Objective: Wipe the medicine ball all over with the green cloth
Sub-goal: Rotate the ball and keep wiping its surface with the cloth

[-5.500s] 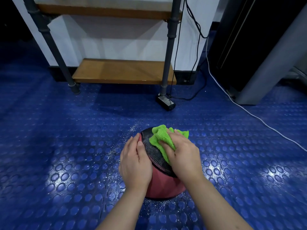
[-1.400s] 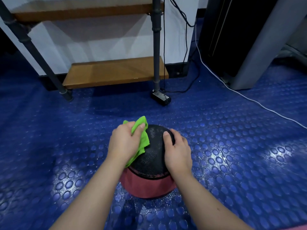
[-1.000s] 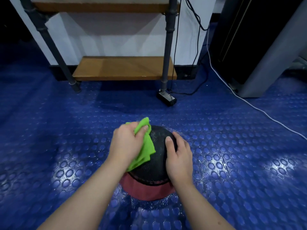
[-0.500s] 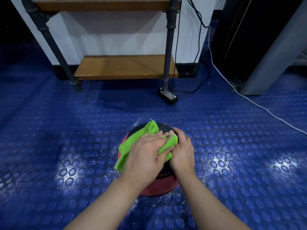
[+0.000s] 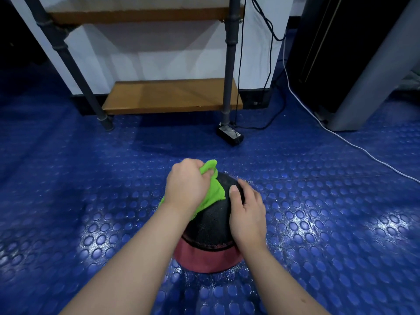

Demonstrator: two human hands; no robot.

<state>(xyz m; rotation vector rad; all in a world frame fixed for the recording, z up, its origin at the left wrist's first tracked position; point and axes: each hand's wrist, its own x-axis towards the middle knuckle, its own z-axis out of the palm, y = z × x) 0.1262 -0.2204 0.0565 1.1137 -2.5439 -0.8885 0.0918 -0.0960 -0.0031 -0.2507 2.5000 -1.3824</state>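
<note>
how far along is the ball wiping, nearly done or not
Midway, probably. Done: earlier the green cloth went over the black top of the medicine ball. In hand: the left hand grips the cloth on the upper left while the right hand steadies the right side. Left: the red lower band and the underside on the floor were not seen wiped.

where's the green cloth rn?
Head view, centre: the green cloth is bunched in the left hand, pressed on the upper left of the medicine ball, opposite the right hand.
</note>
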